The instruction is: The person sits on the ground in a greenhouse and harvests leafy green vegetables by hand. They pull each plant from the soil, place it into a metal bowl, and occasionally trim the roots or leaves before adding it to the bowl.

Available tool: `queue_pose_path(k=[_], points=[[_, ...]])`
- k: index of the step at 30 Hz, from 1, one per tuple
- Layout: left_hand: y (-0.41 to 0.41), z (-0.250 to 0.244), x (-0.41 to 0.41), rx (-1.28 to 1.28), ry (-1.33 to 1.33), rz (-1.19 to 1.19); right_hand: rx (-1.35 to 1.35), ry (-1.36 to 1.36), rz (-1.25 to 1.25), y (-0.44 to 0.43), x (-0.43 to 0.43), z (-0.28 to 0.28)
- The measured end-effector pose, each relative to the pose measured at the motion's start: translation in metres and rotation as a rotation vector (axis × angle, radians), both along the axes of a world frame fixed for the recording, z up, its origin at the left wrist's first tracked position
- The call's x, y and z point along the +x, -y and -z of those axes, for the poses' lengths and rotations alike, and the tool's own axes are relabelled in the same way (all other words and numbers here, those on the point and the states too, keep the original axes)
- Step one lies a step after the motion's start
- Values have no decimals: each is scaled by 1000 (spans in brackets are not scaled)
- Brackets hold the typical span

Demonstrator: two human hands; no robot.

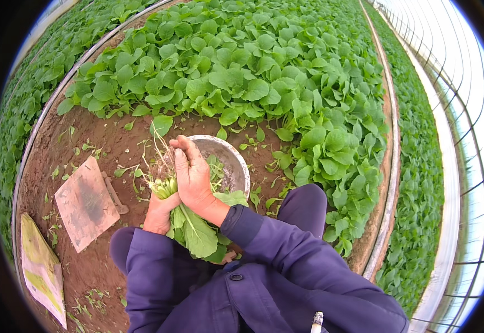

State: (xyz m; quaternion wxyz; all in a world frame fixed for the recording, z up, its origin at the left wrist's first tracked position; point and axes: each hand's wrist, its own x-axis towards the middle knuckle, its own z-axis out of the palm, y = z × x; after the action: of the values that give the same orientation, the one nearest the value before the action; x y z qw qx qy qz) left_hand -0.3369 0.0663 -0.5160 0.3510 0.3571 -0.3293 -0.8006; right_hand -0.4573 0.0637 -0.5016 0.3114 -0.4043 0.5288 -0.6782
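Wrapped around a bunch of leafy greens is my left hand, just below the pale stem bases. Thin roots stick up from the top of the bunch, while its broad leaves hang towards my lap. My right hand is held flat along the right side of the stems and roots, palm turned to them and fingers extended. Whether that palm presses on the stems is hidden. Behind the right hand stands a round metal basin, dirty inside, with some loose green leaves in it.
Dense leafy plants grow ahead and to the right. A pinkish square board and a yellow-and-white bag lie on the brown soil at left. A pale hose runs along the right. A lit cigarette shows at the bottom.
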Motion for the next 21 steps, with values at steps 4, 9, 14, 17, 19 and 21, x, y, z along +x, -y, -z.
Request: queue_pose_path(k=[4,9,14,17,19,21], points=[[-1,4,-2,-147,95,-43,3,52,-116,-7,-8,-2],[6,-13,16,-104,-10,75,-21,97,-305,-19,-85,-16],[21,-9,14,-248,-169,30,681,-607,-111,-4,-212,118],[21,-13,14,-263,-88,2,1199,-1019,-248,-18,-268,206],[23,-9,8,-271,-55,-29,1270,-1333,-234,-39,-309,251],[24,-5,8,-304,58,-58,1192,-1644,-179,-51,-338,275]])
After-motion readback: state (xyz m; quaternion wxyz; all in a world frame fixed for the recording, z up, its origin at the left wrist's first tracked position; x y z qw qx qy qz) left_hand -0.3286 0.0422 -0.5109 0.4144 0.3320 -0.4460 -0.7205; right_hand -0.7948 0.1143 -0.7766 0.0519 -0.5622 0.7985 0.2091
